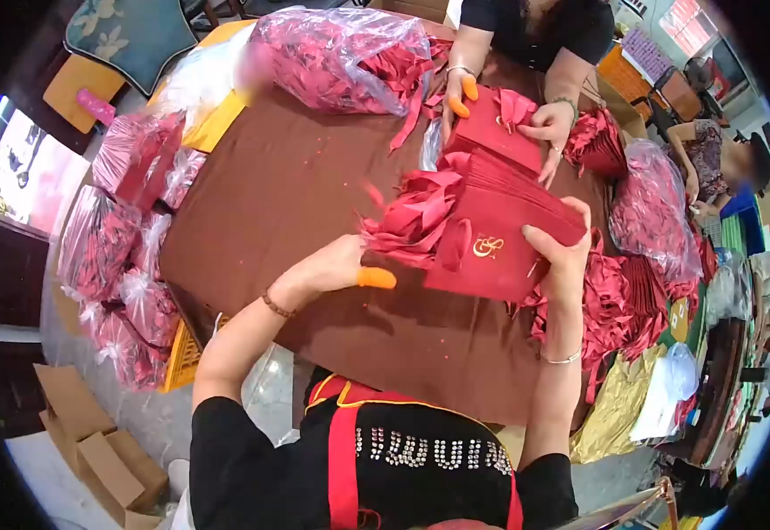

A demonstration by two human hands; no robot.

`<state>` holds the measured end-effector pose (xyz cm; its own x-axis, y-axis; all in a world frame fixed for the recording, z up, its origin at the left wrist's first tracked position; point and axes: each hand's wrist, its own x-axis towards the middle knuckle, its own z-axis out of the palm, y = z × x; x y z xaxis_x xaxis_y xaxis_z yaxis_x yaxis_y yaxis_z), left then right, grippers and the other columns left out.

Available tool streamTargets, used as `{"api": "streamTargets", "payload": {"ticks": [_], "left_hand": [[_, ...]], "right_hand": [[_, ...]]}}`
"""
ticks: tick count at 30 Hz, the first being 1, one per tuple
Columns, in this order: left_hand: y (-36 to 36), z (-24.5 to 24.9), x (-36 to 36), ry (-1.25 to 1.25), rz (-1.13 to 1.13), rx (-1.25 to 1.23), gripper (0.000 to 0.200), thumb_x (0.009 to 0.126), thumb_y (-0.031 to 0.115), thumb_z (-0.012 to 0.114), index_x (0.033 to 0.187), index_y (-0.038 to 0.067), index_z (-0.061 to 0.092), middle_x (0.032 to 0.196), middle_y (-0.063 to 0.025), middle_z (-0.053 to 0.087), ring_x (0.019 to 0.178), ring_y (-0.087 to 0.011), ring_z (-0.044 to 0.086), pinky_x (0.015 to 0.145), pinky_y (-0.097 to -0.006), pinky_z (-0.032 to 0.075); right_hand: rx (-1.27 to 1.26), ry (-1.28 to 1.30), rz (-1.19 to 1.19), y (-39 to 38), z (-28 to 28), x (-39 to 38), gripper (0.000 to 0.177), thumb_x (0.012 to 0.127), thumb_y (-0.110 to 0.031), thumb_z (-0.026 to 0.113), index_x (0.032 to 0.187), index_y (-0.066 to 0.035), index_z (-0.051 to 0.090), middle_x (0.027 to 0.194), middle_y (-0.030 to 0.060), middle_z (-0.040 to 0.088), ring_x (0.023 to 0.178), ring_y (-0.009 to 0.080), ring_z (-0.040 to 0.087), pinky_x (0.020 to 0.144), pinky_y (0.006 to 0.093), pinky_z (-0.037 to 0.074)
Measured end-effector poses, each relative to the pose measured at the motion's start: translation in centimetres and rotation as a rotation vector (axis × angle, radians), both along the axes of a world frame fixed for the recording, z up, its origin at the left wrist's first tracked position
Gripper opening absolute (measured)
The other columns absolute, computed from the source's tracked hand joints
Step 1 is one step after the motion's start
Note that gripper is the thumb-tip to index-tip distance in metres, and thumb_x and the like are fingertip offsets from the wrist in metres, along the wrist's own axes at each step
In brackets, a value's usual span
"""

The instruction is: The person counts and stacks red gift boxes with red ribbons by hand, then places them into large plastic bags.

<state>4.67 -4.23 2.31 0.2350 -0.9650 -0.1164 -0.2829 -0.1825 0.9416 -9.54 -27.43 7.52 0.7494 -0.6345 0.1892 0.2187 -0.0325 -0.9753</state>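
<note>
A thick stack of red bags (pixel 500 234) with a gold emblem and ribbon handles is held over the brown table. My right hand (pixel 566 247) grips its right edge, thumb on the front face. At the stack's left, my left hand (pixel 350 265) is against the bunched red ribbons (pixel 411 216); an orange cover sits on its thumb, and its other fingers are hidden behind the ribbons. Just beyond the stack, a co-worker's two hands hold another red bag (pixel 495 137) with a ribbon.
Brown cloth covers the table (pixel 261 203). A large plastic sack of red items (pixel 341 62) lies at the far side. Wrapped red bundles (pixel 107 238) are piled at the left, and more red bags (pixel 628 300) at the right. Open cardboard boxes (pixel 102 450) stand lower left.
</note>
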Motion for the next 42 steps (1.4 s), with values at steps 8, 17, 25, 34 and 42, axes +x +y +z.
{"api": "streamTargets", "payload": {"ticks": [8,17,25,34,42], "left_hand": [[-2.1,-2.4,-2.1,0.755,0.439,-0.445,0.039,0.08,0.017,0.067,0.115,0.003,0.057,0.114,-0.0058,0.059,0.1,-0.0172,0.057,0.084,-0.032,0.046],[-4.6,-4.1,-0.4,0.321,0.885,-0.647,0.015,0.083,0.006,0.06,0.095,-0.002,0.065,0.081,-0.002,0.066,0.074,-0.0078,0.056,0.067,-0.0273,0.046],[-3.9,-4.5,0.0,1.138,0.988,-0.713,0.028,0.082,-0.005,0.051,0.11,-0.005,0.055,0.108,-0.0139,0.058,0.094,-0.0225,0.06,0.082,-0.0348,0.05],[2.7,-3.3,4.8,0.486,1.092,-0.663,0.055,0.081,0.014,0.061,0.131,0.009,0.038,0.131,-0.0135,0.044,0.118,-0.0267,0.044,0.097,-0.0415,0.036],[-2.0,3.7,-1.3,-1.022,-0.115,-0.135,0.096,0.059,0.04,0.077,0.132,-0.004,0.033,0.132,-0.023,0.037,0.127,-0.0358,0.031,0.107,-0.0429,0.025]], "right_hand": [[0.224,-0.007,-0.098,2.5,-3.0,-0.8,0.054,0.066,0.005,0.07,0.111,-0.007,0.041,0.097,0.0043,0.055,0.088,0.0145,0.056,0.081,0.0286,0.046],[0.463,-0.141,-0.208,5.2,-8.5,-1.4,0.052,0.065,0.007,0.072,0.106,-0.006,0.042,0.099,0.0059,0.055,0.091,0.0158,0.056,0.083,0.0305,0.046],[0.506,-0.136,-0.209,6.1,-9.7,-0.8,0.054,0.066,0.006,0.073,0.109,-0.005,0.041,0.1,0.0075,0.055,0.09,0.0169,0.057,0.082,0.0308,0.048],[0.203,-0.018,-0.148,5.9,-9.8,-3.3,0.058,0.063,0.006,0.076,0.107,-0.005,0.041,0.098,0.0076,0.056,0.088,0.0143,0.056,0.078,0.0282,0.048],[-0.13,-0.082,0.077,7.2,-11.7,-2.9,0.058,0.061,-0.002,0.082,0.105,-0.003,0.044,0.101,0.0131,0.061,0.093,0.0182,0.06,0.081,0.0326,0.051]]}}
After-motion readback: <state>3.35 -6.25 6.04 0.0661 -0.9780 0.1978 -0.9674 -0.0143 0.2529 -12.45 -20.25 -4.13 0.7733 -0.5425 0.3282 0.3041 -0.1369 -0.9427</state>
